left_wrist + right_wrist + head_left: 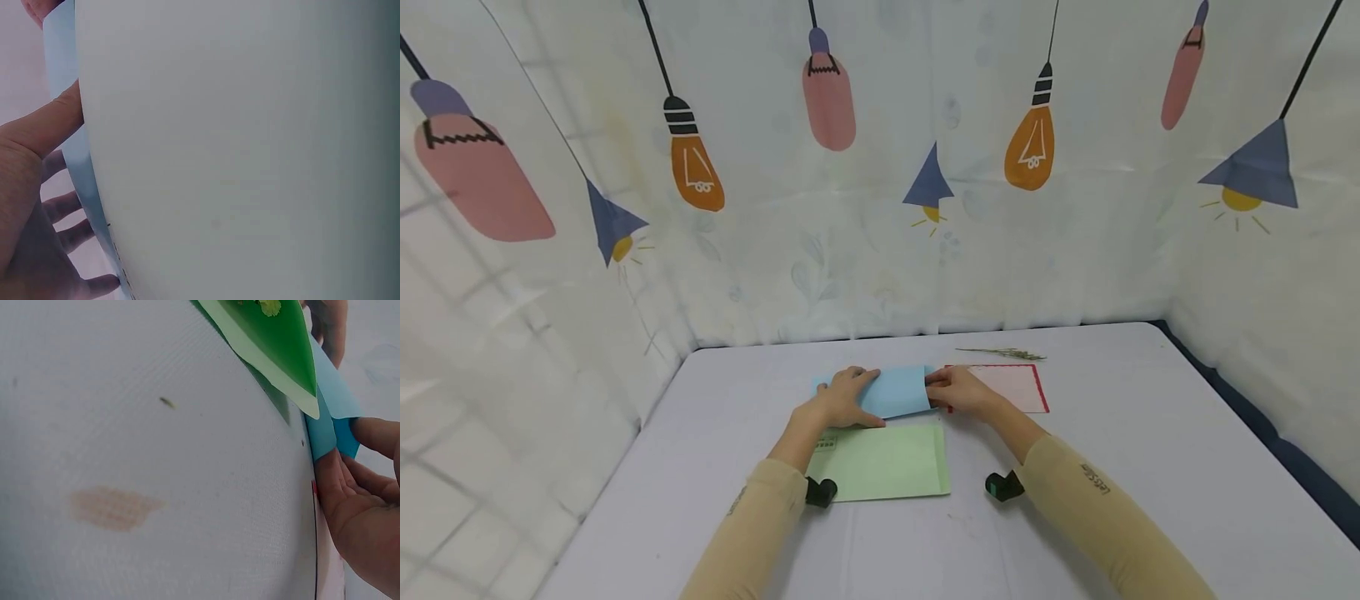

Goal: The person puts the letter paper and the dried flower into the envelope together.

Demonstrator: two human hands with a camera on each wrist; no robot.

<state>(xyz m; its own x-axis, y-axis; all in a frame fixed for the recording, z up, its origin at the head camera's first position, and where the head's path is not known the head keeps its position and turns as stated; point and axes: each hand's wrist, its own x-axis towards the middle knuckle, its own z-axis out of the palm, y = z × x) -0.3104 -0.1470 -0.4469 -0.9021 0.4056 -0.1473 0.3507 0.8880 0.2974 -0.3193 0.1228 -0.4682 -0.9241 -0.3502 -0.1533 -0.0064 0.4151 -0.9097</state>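
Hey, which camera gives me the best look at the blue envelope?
The head view, because most of the blue envelope shows there, though the left hand and right hand cover parts. The right wrist view shows mainly one end, with darker blue inside; the left wrist view shows only a narrow strip.

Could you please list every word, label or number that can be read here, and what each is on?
Right sleeve: lettering that seems to begin "Let"; the rest is too small to read.
Left sleeve: lettering, too small to read.
Green envelope: printed marks at its upper left, too small to read.
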